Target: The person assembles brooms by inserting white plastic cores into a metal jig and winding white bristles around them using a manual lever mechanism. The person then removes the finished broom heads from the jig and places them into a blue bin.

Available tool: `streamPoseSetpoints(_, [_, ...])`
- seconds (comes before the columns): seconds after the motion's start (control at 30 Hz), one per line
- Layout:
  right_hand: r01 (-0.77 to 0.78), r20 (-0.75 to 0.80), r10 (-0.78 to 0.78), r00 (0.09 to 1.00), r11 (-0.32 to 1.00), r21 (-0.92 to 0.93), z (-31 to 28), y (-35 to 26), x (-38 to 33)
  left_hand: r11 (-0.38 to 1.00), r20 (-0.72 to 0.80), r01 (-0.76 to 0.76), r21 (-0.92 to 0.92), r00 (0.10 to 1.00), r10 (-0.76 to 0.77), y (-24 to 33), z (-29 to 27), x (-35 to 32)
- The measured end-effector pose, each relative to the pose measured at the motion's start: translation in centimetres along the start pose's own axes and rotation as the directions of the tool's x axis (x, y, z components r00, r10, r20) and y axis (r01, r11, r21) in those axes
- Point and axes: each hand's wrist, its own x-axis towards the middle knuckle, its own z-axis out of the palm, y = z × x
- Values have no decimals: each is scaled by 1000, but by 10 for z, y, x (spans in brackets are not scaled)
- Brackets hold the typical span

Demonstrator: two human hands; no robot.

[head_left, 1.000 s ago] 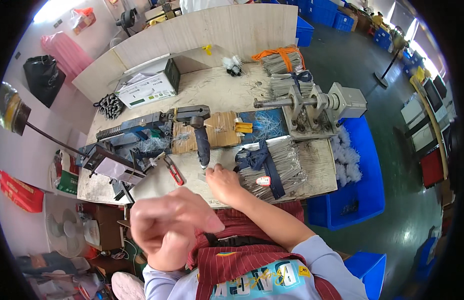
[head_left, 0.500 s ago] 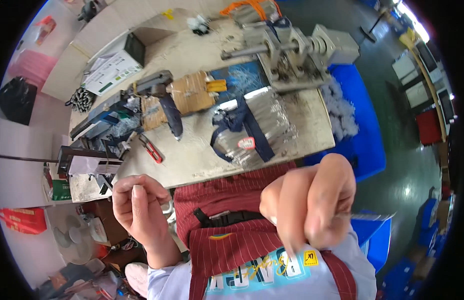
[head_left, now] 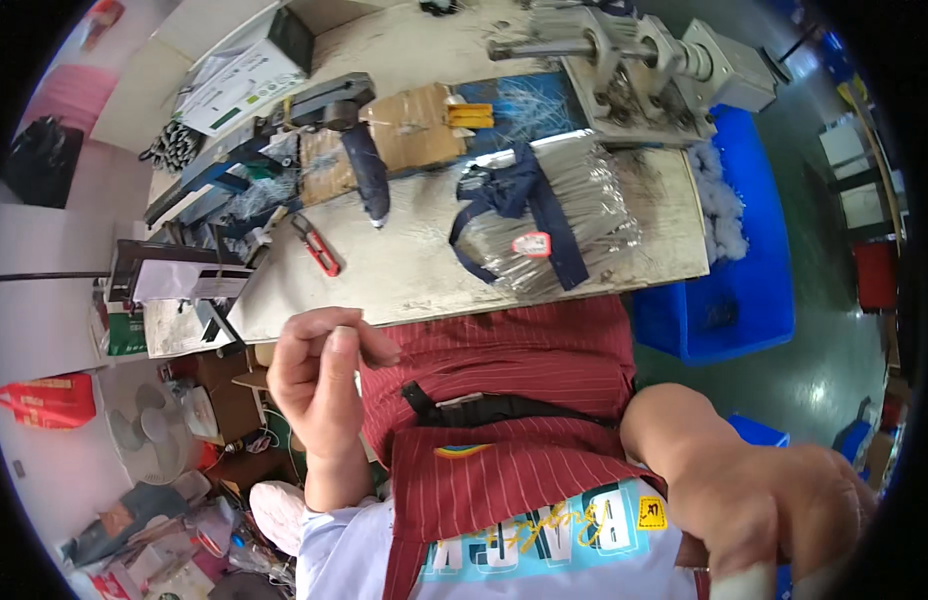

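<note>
Above my apron, just off the table's front edge, my left hand (head_left: 329,375) is raised with thumb and fingertips pressed together; whatever they may hold is too small to make out. My right hand (head_left: 784,495) is low at the far right, close to the camera, blurred, its fingertips cut off by the lower edge. On the table (head_left: 414,275) lies a bundle of thin clear strips (head_left: 599,205) tied with a dark blue band (head_left: 549,220) and bearing a red-edged label. Red-handled snips (head_left: 316,246) lie nearest my left hand.
A dark-handled bench tool (head_left: 364,170) stands by cardboard (head_left: 414,130) and a yellow piece (head_left: 471,115). A metal shaft machine (head_left: 624,65) occupies the back right. Beside the table stands a blue bin (head_left: 754,310) with whitish material. A fan (head_left: 149,420) is at left.
My right hand has swung right and down, toward the camera; the thin strip seen by it earlier no longer shows. My left hand has shifted slightly right and up. The view has shifted.
</note>
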Motion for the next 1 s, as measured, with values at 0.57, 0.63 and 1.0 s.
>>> streamPoseSetpoints(0.57, [-520,888,61,455,828,209,-68,8,2,985,30,173,15,984,-174,-6,2,11])
streamPoseSetpoints(0.63, [-498,900,172,401,865,57,-83,19,14,975,26,224,11,974,-224,-10,1,11])
streamPoseSetpoints(1.0, [-444,-502,439,745,-234,-865,-170,60,-22,677,426,-339,653,904,42,-85,41,47])
